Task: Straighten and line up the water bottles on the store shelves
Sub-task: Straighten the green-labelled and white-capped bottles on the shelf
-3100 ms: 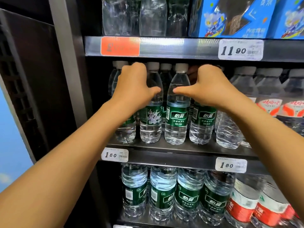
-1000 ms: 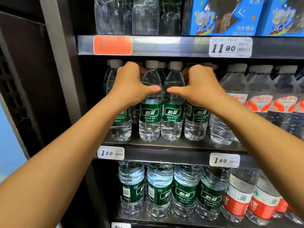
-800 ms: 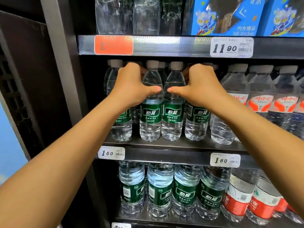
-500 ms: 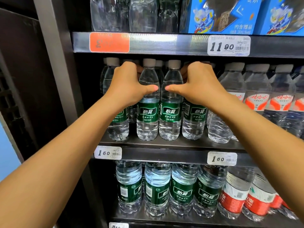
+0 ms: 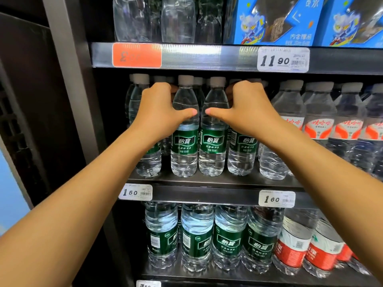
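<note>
Dark metal store shelf (image 5: 207,181): left hand (image 5: 159,112) and right hand (image 5: 248,110) each curl fingers round clear green-labelled water bottles (image 5: 184,139), thumbs nearly meeting.

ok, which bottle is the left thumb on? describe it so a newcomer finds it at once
Find the middle shelf, below the orange price tag. Its front row starts with four small clear bottles with green labels; the left hand rests its thumb on the second green-label bottle from the left. Its label faces forward, unlike the half-hidden first one.
</note>
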`<state>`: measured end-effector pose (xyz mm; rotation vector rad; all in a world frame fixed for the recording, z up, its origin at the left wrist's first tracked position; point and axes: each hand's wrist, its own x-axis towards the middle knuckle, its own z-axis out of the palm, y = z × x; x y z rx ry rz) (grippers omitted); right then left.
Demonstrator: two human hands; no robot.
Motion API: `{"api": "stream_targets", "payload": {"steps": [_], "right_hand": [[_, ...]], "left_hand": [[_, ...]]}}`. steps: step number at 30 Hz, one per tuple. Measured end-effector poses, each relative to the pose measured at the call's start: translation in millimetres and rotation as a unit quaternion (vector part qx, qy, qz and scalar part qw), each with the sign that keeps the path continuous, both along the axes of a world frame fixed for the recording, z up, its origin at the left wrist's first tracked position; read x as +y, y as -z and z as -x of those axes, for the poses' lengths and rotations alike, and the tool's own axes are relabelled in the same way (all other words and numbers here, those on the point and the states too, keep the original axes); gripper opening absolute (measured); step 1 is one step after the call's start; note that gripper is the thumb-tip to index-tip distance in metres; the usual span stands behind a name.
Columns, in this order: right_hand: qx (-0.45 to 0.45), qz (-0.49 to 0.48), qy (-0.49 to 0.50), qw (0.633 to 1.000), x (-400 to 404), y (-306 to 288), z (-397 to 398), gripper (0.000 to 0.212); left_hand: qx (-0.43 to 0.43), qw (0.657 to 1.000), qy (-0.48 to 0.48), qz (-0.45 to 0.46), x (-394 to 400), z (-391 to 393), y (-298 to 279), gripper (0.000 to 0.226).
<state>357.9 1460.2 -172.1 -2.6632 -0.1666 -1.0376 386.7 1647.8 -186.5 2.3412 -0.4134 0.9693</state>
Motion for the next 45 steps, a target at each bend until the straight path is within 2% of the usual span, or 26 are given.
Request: {"api": "stream_targets", "payload": {"steps": [2, 4, 7, 12, 15, 18, 20, 28, 32, 36, 40, 45], "right_hand": [[-0.039, 0.004, 0.015, 0.999, 1.1, 0.0, 5.0, 0.061], [-0.075, 0.01, 0.015, 0.997, 3.3, -0.4, 8.2, 0.057], [-0.103, 0.025, -0.013, 0.994, 12.3, -1.0, 8.6, 0.049], [-0.126, 0.027, -0.036, 0.991, 28.5, 3.4, 10.6, 0.046], [-0.127, 0.014, -0.054, 0.99, 36.2, 7.5, 10.6, 0.045], [-0.116, 0.007, -0.07, 0.991, 43.0, 15.5, 12.4, 0.042], [-0.118, -0.01, -0.085, 0.989, 45.7, 23.4, 14.6, 0.042], [-0.085, -0.067, -0.106, 0.988, 44.1, 47.7, 15.0, 0.047], [-0.081, -0.087, -0.116, 0.986, 42.0, 55.2, 15.7, 0.048], [-0.081, -0.095, -0.127, 0.984, 42.2, 60.1, 14.5, 0.048], [-0.097, -0.088, -0.121, 0.984, 47.2, 49.8, 8.0, 0.043], [-0.082, -0.039, -0.058, 0.994, 60.7, 27.4, -1.1, 0.047]], "left_hand": [[-0.039, 0.999, -0.006, -0.006, 2.4, 3.7, 2.7, 0.06], [-0.078, 0.996, 0.018, 0.035, 10.5, 8.7, 5.0, 0.064], [-0.11, 0.988, 0.047, 0.101, 28.1, 18.4, 8.2, 0.048], [-0.146, 0.98, 0.004, 0.135, 56.8, 27.3, 20.1, 0.044], [-0.098, 0.987, -0.014, 0.126, 67.2, 26.3, 25.9, 0.054], [-0.01, 0.996, -0.027, 0.09, 66.5, 22.2, 39.7, 0.08], [0.021, 0.996, -0.026, 0.088, 62.1, 19.4, 53.9, 0.09], [-0.004, 0.986, -0.058, 0.155, 47.5, -0.8, 89.1, 0.075], [0.014, 0.984, 0.0, 0.175, 52.2, -5.5, 92.9, 0.074], [0.073, 0.968, 0.073, 0.228, 57.1, -6.4, 96.8, 0.08], [0.072, 0.971, 0.05, 0.221, 56.1, -5.2, 101.3, 0.093], [0.063, 0.97, 0.045, 0.231, 51.8, -8.2, 109.1, 0.072]]}}
